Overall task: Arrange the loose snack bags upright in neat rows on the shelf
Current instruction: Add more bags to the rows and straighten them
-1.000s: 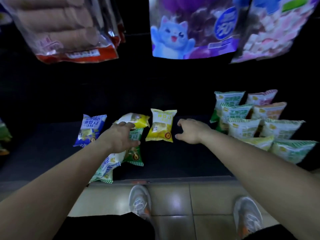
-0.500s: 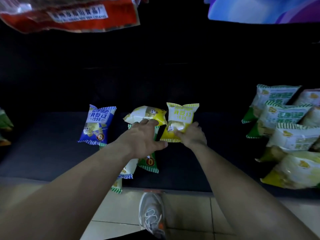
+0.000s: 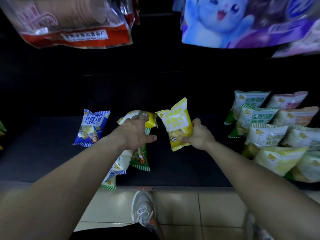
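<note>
My right hand (image 3: pixel 199 135) grips a yellow snack bag (image 3: pixel 176 122) by its lower right side and holds it tilted above the dark shelf (image 3: pixel 43 153). My left hand (image 3: pixel 136 132) lies on a second yellow-and-white bag (image 3: pixel 149 116), fingers over its top. Under that hand and forearm lie a green bag (image 3: pixel 141 157) and two white striped bags (image 3: pixel 114 172), partly hidden. A blue bag (image 3: pixel 91 127) stands leaning at the left. Rows of green, yellow and pink bags (image 3: pixel 270 134) stand at the right.
Large hanging packets, a red-trimmed one (image 3: pixel 72 23) and a blue cartoon one (image 3: pixel 242 21), hang overhead. The shelf's front edge (image 3: pixel 173 186) runs above a tiled floor, where my shoe (image 3: pixel 143 210) shows. One white bag overhangs that edge.
My right hand has closed on the yellow bag and lifted it off the shelf, tilting it right. My left hand stays on the other yellow bag. The camera view tipped upward.
</note>
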Available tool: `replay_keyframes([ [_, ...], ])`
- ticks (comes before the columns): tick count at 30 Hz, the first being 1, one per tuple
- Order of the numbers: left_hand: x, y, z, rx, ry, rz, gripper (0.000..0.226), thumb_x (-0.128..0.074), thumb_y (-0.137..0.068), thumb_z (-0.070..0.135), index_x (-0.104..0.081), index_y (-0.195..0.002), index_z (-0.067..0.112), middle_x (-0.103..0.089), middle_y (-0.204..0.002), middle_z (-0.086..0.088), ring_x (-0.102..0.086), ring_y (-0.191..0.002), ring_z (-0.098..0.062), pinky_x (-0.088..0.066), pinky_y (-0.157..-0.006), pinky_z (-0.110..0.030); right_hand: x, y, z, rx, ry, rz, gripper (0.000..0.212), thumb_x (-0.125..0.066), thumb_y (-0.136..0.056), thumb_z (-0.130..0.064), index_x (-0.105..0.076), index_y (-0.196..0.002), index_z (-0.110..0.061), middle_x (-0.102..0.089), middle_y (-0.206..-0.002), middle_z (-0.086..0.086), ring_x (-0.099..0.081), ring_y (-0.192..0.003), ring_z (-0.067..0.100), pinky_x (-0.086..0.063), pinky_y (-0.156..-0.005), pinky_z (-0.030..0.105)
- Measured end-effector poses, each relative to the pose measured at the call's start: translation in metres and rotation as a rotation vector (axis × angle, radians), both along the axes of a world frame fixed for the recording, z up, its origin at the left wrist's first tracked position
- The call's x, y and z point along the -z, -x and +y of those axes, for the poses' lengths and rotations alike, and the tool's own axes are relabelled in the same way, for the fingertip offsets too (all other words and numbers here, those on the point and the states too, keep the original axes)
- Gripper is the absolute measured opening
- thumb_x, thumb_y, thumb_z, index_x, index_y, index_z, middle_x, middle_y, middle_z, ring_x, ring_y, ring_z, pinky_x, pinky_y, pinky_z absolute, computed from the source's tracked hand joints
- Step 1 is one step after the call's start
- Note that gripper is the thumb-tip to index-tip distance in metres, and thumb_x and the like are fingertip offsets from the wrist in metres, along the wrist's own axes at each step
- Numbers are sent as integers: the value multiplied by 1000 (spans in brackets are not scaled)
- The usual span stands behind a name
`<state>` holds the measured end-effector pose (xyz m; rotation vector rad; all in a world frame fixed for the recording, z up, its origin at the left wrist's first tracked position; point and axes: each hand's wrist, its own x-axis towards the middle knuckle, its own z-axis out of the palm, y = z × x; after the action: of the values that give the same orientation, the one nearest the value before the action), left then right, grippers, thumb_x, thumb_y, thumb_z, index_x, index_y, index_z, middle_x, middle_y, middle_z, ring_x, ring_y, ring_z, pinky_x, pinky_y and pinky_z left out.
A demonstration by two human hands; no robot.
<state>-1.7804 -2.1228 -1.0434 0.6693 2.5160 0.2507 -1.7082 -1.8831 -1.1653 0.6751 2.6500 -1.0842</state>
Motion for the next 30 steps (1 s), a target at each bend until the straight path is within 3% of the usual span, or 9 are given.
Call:
replay_keyframes([
  [2, -10, -3, 6, 17, -46, 27, 83, -64, -86, 52, -24, -152, 21, -32, -154, -7, -28, -141, -27, -33, -110, -43, -33, -15, 18, -71, -26, 17, 75, -85, -66, -51, -33, -113, -26, -59, -101, -7, -60, -87, 12, -54, -75, 38],
  [6, -27, -17, 18, 25, -195, 83, 87, -72, -80, 52, -29, -150, 23, -40, -149, -4, -39, -134, -23, -38, -107, -40, -100, -56, 45, -233, -149, 37, 77, -85, -65, -53, -30, -115, -31, -54, -98, -11, -55, -81, 3, -45, -60, 30],
  [12, -46, -51, 48, 99, -429, -84, 97, -86, -62, 52, -39, -144, 32, -56, -129, 10, -53, -118, -9, -44, -96, -26, -142, -129, 58, -327, -128, 75, 75, -81, -70, -56, -29, -121, -37, -55, -110, -7, -60, -90, 12, -55, -67, 36],
  [15, -46, -67, 70, 130, -477, -83, 87, -87, -57, 56, -50, -133, 35, -64, -109, 17, -62, -94, 3, -47, -77, -12, -140, -146, 59, -267, -16, 120, 79, -82, -69, -56, -29, -125, -37, -55, -116, -10, -60, -99, 11, -54, -77, 37],
  [18, -41, -72, 90, 93, -541, -32, 75, -87, -54, 58, -57, -119, 39, -67, -90, 22, -60, -81, 14, -41, -61, -3, -140, -149, 70, -233, -16, 100, 84, -82, -70, -56, -28, -131, -37, -56, -122, -7, -61, -98, 12, -54, -73, 35],
  [22, -27, -66, 120, 45, -431, 115, 71, -83, -52, 64, -57, -113, 41, -64, -78, 22, -60, -70, 9, -40, -54, -9, -130, -155, 102, -194, -259, 59, 91, -70, -78, -65, -21, -147, -32, -40, -151, 1, -51, -125, 23, -49, -89, 41],
  [25, -10, -49, 148, 58, -261, 217, 81, -82, -53, 66, -54, -124, 37, -64, -88, 15, -61, -80, -8, -49, -65, -27, -119, -160, 131, -116, -303, 7, 84, -62, -87, -60, -19, -151, -25, -37, -152, 6, -49, -128, 26, -47, -91, 40],
  [30, 37, -17, 196, -7, -146, 243, 85, -84, -60, 58, -47, -133, 34, -64, -107, 1, -63, -95, -22, -54, -73, -36, -102, -161, 166, -59, -361, -59, 76, -60, -90, -55, -25, -150, -24, -40, -149, 7, -47, -128, 28, -46, -93, 42],
])
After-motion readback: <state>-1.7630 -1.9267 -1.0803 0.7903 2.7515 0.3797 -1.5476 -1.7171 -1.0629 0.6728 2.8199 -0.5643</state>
